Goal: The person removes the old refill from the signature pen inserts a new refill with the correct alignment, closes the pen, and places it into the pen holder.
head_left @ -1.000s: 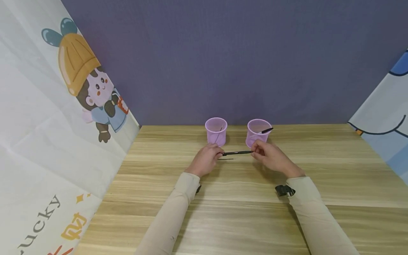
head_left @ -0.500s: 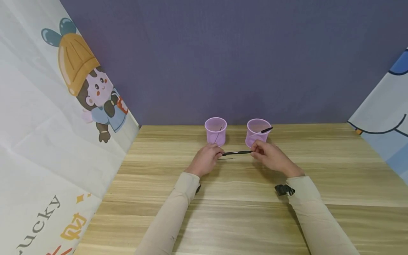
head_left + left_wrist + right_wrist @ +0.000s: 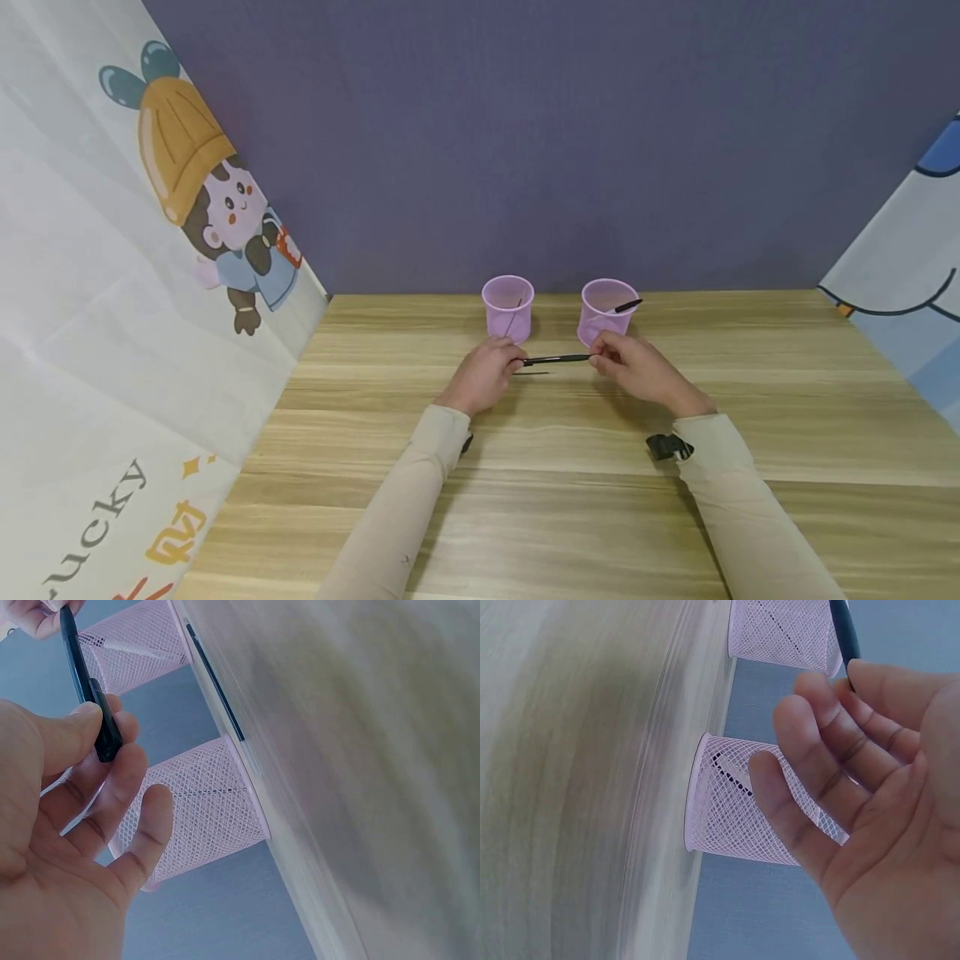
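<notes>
A black pen [image 3: 557,359] is held level between both hands, just above the wooden table. My left hand [image 3: 483,375] pinches its clip end between thumb and fingers, plain in the left wrist view. At the other, tapered end, my right hand [image 3: 637,372] pinches the tip with thumb and forefinger. Beneath the pen lies a thin dark stick like a pen refill [image 3: 215,682] with a clear end. Behind the left hand stands a pink mesh cup [image 3: 495,321] with a thin dark stick [image 3: 513,319] leaning inside. Another pink mesh cup [image 3: 587,323] behind the right hand holds a black-and-clear pen [image 3: 628,307].
The wooden table [image 3: 540,517] runs back to a dark blue-grey wall panel [image 3: 555,150]. A white printed sheet with a cartoon figure [image 3: 225,200] borders the left side, and another printed sheet [image 3: 900,258] the right. Both cups stand near the table's back edge.
</notes>
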`<state>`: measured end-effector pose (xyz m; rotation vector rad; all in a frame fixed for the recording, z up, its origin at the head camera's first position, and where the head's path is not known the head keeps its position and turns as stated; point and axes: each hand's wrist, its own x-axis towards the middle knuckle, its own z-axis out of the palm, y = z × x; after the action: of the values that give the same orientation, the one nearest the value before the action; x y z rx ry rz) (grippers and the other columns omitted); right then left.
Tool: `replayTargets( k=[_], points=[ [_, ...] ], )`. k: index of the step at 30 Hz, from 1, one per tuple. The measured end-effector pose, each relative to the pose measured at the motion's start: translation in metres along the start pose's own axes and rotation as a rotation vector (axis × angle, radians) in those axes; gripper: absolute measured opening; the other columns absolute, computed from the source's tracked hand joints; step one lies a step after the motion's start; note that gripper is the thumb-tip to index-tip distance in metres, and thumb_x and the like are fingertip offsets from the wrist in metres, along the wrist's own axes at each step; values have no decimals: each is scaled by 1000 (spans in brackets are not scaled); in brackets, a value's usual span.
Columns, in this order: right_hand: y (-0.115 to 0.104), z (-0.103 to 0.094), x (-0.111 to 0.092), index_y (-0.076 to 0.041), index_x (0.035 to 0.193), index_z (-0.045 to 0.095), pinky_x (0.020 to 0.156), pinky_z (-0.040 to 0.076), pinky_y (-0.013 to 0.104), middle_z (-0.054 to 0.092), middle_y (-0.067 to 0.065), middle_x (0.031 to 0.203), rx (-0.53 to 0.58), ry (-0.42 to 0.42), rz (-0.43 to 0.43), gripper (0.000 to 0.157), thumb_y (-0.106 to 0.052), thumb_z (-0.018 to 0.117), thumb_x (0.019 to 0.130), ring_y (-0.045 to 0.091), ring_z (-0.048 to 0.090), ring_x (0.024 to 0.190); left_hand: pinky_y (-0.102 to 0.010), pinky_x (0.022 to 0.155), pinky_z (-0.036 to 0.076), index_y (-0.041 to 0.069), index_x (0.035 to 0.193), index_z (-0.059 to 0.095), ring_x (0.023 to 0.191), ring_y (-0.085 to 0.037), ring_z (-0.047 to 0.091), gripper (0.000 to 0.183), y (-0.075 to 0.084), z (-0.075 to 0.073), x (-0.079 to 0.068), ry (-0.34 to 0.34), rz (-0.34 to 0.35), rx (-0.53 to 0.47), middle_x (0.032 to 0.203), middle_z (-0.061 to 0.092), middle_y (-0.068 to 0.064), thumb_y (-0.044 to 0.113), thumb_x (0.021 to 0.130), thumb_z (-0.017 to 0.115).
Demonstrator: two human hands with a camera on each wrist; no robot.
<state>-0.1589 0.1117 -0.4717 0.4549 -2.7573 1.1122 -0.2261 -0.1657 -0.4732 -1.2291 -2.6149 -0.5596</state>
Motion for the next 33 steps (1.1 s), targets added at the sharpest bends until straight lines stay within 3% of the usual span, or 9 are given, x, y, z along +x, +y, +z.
replayTargets(
  k=[11, 28, 33],
  points=[
    [-1, 0, 0, -3, 97, 65, 61, 50, 24, 62, -1, 78, -1, -13, 5, 9, -10, 61, 102, 10, 56, 69, -33, 95, 56, 11, 107, 77, 101, -20, 66, 14, 0, 1, 1, 8, 14, 6, 103, 73, -1, 14, 100, 65],
    [0, 0, 1, -3, 92, 63, 57, 43, 25, 57, -1, 73, -7, -43, 31, 18, -14, 57, 105, 11, 50, 63, -32, 93, 56, 11, 109, 77, 101, -18, 66, 15, -1, 2, 2, 10, 12, 6, 103, 73, 0, 14, 100, 65],
    [0, 1, 2, -9, 87, 61, 56, 41, 25, 55, -2, 71, -21, -44, 26, 21, -15, 56, 106, 10, 49, 62, -32, 92, 56, 11, 108, 77, 100, -18, 66, 14, 0, 1, 1, 20, 14, 0, 102, 72, 0, 14, 100, 66]
  ],
)
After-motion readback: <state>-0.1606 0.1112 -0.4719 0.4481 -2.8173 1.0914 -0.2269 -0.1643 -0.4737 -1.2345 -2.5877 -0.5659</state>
